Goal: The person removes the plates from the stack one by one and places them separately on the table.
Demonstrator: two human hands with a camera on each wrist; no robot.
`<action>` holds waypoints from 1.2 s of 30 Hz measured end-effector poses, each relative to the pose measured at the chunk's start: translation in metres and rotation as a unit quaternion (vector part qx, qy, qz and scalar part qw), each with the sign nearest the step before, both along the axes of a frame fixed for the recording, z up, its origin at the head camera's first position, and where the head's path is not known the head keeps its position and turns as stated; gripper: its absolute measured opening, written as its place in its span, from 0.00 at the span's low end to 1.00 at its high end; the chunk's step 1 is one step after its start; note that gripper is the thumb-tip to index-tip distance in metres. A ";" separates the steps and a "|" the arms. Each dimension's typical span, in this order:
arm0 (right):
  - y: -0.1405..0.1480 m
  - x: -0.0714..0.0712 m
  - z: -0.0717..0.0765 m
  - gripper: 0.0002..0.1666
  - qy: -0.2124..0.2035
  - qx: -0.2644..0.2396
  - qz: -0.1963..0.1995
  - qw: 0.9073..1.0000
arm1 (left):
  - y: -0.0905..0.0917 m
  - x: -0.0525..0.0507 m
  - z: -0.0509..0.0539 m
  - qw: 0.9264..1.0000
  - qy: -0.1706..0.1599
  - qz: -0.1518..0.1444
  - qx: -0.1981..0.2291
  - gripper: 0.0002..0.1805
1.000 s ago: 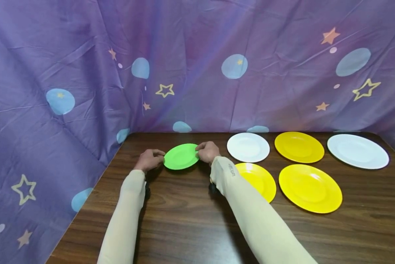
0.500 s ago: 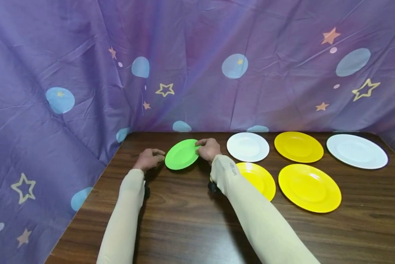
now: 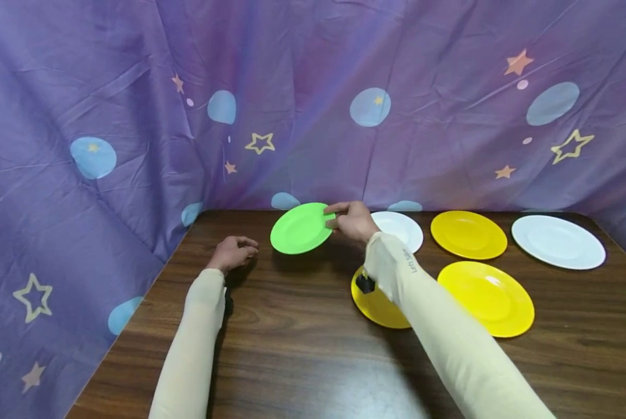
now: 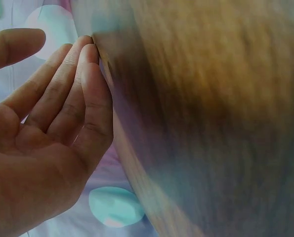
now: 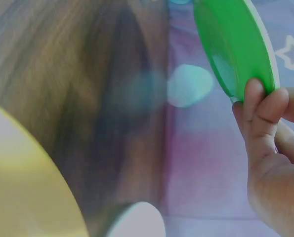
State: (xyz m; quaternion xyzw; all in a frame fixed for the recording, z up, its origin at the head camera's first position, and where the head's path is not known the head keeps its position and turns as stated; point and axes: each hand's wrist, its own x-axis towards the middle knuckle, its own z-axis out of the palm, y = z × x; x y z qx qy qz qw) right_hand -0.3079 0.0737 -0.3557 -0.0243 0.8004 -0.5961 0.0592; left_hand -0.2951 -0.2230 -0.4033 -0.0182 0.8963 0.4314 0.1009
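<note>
A small green plate point(image 3: 301, 228) hangs tilted above the back left of the table. My right hand point(image 3: 356, 221) pinches its right rim, thumb and fingers on opposite faces; the right wrist view shows the green plate point(image 5: 238, 44) in that grip too. My left hand point(image 3: 233, 254) is apart from the plate, low over the table to its left. In the left wrist view the left hand point(image 4: 53, 118) has its fingers loosely extended, and nothing lies in the palm. Below my right forearm a yellow plate point(image 3: 378, 305) is partly covered.
Right of the hands lie a white plate point(image 3: 403, 230), a yellow plate point(image 3: 468, 234), a larger white plate point(image 3: 558, 241) and a large yellow plate point(image 3: 486, 297). The brown wooden table point(image 3: 281, 361) ends at a purple patterned curtain point(image 3: 302, 105).
The green plate has left the table, rising and shifting right in my right hand. My left hand, earlier at the plate's left rim, stays behind and is now apart from it.
</note>
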 end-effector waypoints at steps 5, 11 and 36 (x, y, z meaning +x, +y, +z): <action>0.028 0.009 0.015 0.25 0.017 -0.016 0.033 0.999 | 0.000 -0.001 0.000 1.000 0.003 0.005 -0.017 0.19; 0.062 0.031 0.024 0.25 0.012 -0.009 0.036 0.999 | 0.001 -0.001 -0.002 1.000 -0.001 0.003 -0.020 0.19; 0.225 0.113 -0.008 0.27 0.003 0.030 -0.032 0.999 | -0.004 0.022 0.012 0.979 0.143 -0.073 -0.125 0.21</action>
